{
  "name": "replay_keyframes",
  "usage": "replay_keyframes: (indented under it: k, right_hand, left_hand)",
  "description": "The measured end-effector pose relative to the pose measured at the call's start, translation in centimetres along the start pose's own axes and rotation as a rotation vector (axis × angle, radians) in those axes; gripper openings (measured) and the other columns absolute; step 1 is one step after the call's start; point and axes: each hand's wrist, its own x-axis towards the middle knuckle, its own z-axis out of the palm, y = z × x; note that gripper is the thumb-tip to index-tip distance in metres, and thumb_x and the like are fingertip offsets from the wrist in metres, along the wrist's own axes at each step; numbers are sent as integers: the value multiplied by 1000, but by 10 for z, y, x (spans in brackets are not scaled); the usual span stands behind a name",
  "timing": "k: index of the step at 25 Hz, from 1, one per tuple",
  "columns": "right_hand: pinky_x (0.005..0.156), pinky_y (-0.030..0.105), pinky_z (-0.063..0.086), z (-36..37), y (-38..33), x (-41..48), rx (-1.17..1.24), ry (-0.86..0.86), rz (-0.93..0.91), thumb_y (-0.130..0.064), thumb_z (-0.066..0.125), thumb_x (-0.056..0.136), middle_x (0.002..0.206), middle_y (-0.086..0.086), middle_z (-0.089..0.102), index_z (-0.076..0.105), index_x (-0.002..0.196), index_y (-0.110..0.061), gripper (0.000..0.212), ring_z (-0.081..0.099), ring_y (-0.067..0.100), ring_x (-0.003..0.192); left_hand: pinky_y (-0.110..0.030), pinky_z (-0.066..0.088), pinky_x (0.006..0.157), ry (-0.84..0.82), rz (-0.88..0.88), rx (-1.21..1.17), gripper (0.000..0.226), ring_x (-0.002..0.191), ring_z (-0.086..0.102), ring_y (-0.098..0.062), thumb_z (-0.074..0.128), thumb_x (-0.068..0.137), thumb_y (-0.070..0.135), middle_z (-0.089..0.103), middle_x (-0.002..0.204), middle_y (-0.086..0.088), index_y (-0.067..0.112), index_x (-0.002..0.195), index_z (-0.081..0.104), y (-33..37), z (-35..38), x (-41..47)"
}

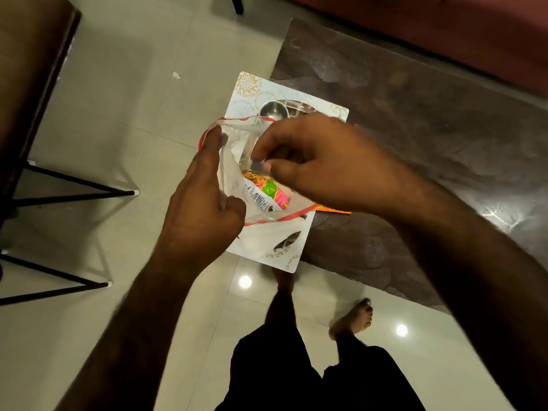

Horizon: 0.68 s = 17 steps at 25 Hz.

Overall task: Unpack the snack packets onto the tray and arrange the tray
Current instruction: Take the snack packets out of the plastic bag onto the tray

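While the left hand [201, 200] grips the bag [234, 179] open above the tray [246, 87] and the right hand [311, 161] pinches a grey bit [256, 166] in its mouth, the packet [267, 191] inside could snag and a tug might tip the overhanging tray off the table [415, 143].

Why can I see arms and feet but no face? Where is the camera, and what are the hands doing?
There is no machine here, just a person. The camera sits on their head and looks down, so you see their own arms and feet. The left hand holds open a clear bag with a red edge. Inside is a pink and green snack packet. The right hand pinches a small grey thing at the bag's mouth, too blurry to name. Under the bag a patterned tray lies on a dark table, sticking out over its edge. A shiny steel bowl stands on the tray.
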Motion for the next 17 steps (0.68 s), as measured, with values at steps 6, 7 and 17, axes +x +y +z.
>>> replay_keyframes:
  k: [6,7,17]
  right_hand:
    - [90,33,49,79,17,81,-537,-388,259,-24,60,103,121,8,65,55,147,-9,46,62,27,107]
    - [92,35,50,90,26,91,-561,-415,307,-28,64,101,124,7,63,51,150,-10,55,63,28,111]
    - [99,38,53,123,75,99,-494,-131,394,-35,74,91,139,9,65,50,145,-11,64,63,33,130]
  left_hand:
    - [-22,39,110,5,82,-14,99,142,43,-11,54,76,-8,35,162,13,29,161,17,-1,-2,-8]
    - [-18,37,110,8,92,-6,99,143,42,-10,54,75,-6,34,163,12,28,161,17,-1,-1,-9]
    - [7,27,97,-29,34,20,99,139,43,-7,52,75,-6,28,166,11,27,161,15,-1,8,-9]
